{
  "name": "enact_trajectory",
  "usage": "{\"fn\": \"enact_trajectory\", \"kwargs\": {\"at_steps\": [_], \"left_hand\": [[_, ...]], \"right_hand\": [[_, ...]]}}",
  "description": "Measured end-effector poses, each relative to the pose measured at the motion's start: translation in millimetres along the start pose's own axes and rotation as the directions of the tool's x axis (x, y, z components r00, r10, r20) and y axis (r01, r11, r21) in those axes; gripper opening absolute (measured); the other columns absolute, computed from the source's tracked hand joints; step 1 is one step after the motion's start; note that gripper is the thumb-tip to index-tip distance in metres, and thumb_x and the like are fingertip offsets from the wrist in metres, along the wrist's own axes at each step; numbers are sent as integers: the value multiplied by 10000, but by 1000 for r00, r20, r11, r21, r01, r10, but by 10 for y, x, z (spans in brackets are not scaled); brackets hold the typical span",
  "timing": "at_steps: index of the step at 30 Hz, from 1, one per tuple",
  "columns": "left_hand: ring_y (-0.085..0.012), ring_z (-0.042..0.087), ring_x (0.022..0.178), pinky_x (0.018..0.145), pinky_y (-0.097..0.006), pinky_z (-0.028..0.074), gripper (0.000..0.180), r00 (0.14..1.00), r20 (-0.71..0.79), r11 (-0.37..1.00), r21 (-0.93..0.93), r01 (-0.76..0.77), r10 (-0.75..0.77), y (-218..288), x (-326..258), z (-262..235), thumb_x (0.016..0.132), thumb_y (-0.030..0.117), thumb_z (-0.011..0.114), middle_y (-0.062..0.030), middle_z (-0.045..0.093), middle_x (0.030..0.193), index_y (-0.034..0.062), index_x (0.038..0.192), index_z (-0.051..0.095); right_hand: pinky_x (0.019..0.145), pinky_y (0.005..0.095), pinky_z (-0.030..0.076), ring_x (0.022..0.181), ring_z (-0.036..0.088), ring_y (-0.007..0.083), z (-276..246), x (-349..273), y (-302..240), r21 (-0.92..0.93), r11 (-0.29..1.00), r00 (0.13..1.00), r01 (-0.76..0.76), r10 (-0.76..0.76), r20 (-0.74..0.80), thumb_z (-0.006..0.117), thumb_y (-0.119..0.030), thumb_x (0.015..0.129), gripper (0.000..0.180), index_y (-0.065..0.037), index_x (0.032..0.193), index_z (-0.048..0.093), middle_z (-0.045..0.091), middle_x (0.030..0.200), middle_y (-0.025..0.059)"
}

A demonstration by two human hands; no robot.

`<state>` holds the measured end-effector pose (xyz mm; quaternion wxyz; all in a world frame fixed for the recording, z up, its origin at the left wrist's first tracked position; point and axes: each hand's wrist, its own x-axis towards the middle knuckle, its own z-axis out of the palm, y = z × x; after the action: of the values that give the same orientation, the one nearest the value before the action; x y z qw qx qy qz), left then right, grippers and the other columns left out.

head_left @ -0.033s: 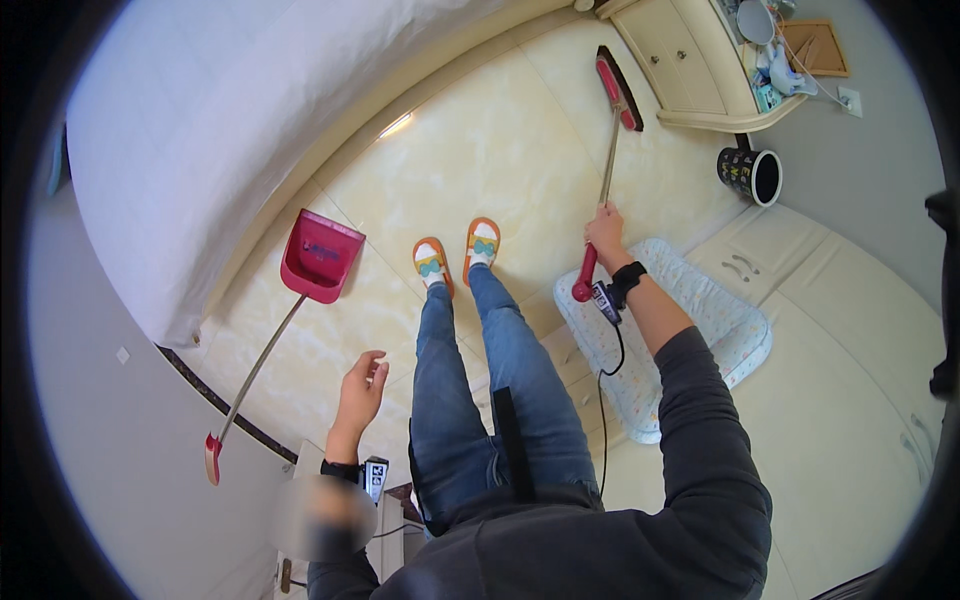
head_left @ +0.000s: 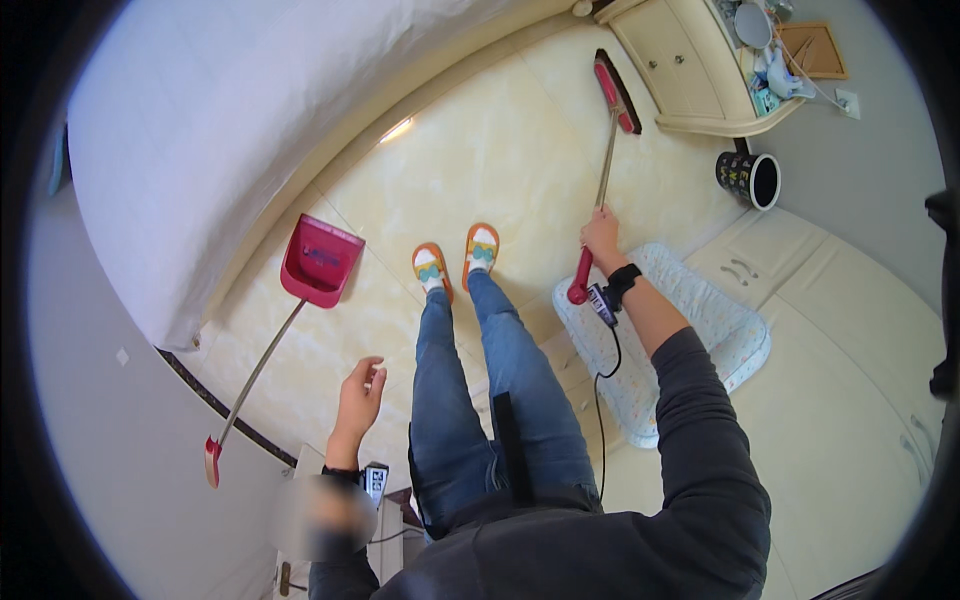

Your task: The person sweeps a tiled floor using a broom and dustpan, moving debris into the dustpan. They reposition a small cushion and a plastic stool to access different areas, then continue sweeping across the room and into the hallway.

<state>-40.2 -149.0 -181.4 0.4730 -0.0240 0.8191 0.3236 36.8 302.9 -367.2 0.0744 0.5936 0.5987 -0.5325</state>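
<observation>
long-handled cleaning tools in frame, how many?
2. The broom, gripped by the right hand, head near the cabinet. The red dustpan stands beside the bed, past the empty left hand.

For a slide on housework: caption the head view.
Right hand grips a red broom; left hand empty beside a dustpan.

a long-handled broom (head_left: 604,165) runs up the right of centre of the frame, its thin metal shaft tilted, with a red grip at the lower end and a red-backed dark brush head at the upper right, resting on the pale tiled floor just beside a cream cabinet. the right hand (head_left: 601,238) is closed around the shaft just above the red grip. the left hand (head_left: 360,398) hangs loose and empty at lower left of centre, fingers half curled.
</observation>
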Motion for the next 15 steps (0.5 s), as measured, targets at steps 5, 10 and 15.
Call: {"fn": "enact_trajectory", "kwargs": {"at_steps": [5,10,15], "left_hand": [[-187,593,697,606,-277,476,193,996,-41,994,-84,74,-77,64,-61,3,868,127,494,-124,597,773,19,1020,541],[-170,596,711,623,-278,476,185,998,-62,998,-61,1,-5,160,-44,-45,884,121,471,-116,600,778,11,1015,541],[-172,590,706,646,-279,467,177,996,-68,994,-91,-65,58,115,-87,-184,882,108,472,-112,596,776,-1,999,548]], "right_hand": [[638,455,443,718,557,414,271,214,10,-488,859,969,153,-227,-97,415,-130,858,335,6,1164,401,574,778,263],[651,454,451,733,565,414,212,-213,95,-542,774,939,327,-332,92,425,-133,859,437,11,1260,326,574,792,271],[566,402,456,589,565,334,-190,-1042,293,-530,667,850,524,-451,273,426,-127,867,467,-44,1307,295,567,691,224]]}}
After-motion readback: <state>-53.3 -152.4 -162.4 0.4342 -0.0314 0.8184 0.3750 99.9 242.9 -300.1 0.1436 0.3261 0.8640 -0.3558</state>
